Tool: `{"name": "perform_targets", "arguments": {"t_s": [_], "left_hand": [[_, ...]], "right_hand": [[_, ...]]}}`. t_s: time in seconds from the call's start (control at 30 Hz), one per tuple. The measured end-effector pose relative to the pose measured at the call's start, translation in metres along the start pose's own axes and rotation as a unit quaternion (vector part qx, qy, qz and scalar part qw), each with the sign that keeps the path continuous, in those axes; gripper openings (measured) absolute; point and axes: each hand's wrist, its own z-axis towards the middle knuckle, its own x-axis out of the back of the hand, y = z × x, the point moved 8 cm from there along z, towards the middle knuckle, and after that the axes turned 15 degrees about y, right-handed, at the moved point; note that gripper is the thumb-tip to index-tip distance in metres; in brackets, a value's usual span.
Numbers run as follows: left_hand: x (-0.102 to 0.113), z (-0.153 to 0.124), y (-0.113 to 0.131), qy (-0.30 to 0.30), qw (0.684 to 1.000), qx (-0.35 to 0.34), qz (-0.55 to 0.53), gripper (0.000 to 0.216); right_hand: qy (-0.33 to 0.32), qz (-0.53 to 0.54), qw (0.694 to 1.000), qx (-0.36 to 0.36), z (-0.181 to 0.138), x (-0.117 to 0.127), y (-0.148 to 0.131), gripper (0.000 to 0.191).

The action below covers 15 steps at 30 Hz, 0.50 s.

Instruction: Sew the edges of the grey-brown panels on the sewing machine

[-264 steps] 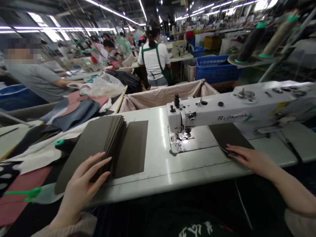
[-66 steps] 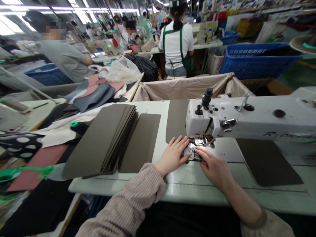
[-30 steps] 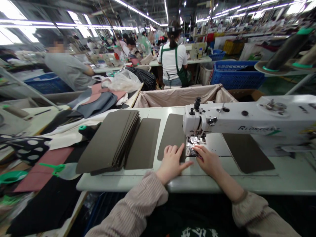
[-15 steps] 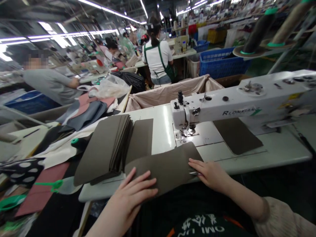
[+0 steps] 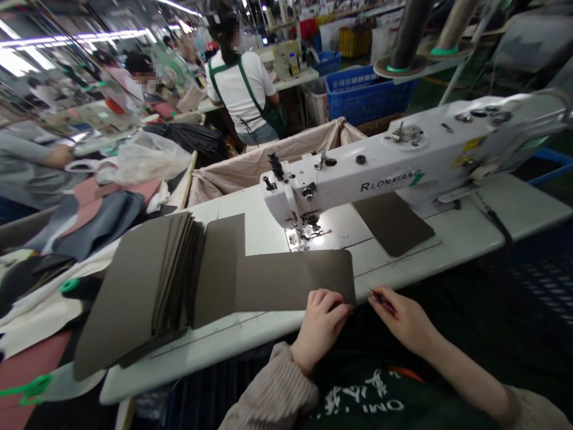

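A dark olive-grey panel (image 5: 286, 278), with rounded corners, lies flat on the table in front of the needle. My left hand (image 5: 323, 325) is at its front right corner, fingers curled and pinching the edge. Just right of the panel, apart from it, my right hand (image 5: 400, 316) is closed around a small pointed tool (image 5: 385, 303) with a dark red handle; the fingers hide most of it. The white sewing machine (image 5: 340, 173) stands behind the panel. To the left are a stack of similar panels (image 5: 129, 286) and a single panel (image 5: 219, 263), partly under the one I hold.
Another olive panel (image 5: 394, 224) lies under the machine arm. A cloth-lined bin (image 5: 233, 179) adjoins the table's (image 5: 264, 230) back edge. Fabric pieces (image 5: 96, 221) and a green-ended thread cone (image 5: 74, 288) are at left. A person in a green apron (image 5: 244, 89) sits ahead.
My left hand has moved from the panel's left end to its front right corner. My right hand has come off the panel with the tool. The panel now lies flatter, and the view has shifted right.
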Motion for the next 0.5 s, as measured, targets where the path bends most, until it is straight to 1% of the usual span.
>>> {"name": "perform_targets", "arguments": {"t_s": [0.07, 0.17, 0.33, 0.5], "left_hand": [[0.001, 0.0, 0.0, 0.018, 1.0, -0.001, -0.013, 0.012], [0.005, 0.0, -0.004, 0.023, 0.998, 0.032, -0.041, 0.008], [0.009, 0.0, -0.005, 0.014, 0.995, 0.055, -0.081, 0.005], [0.01, -0.001, -0.007, 0.017, 0.993, 0.066, -0.099, 0.005]], "right_hand": [[-0.018, 0.01, 1.0, 0.0, -0.007, -0.006, -0.003, 0.023], [-0.036, 0.004, 0.999, 0.002, -0.011, -0.012, -0.006, 0.023], [-0.071, -0.081, 0.993, 0.04, -0.013, -0.016, -0.012, 0.014], [-0.091, -0.111, 0.988, 0.056, -0.016, -0.022, -0.021, 0.017]]}}
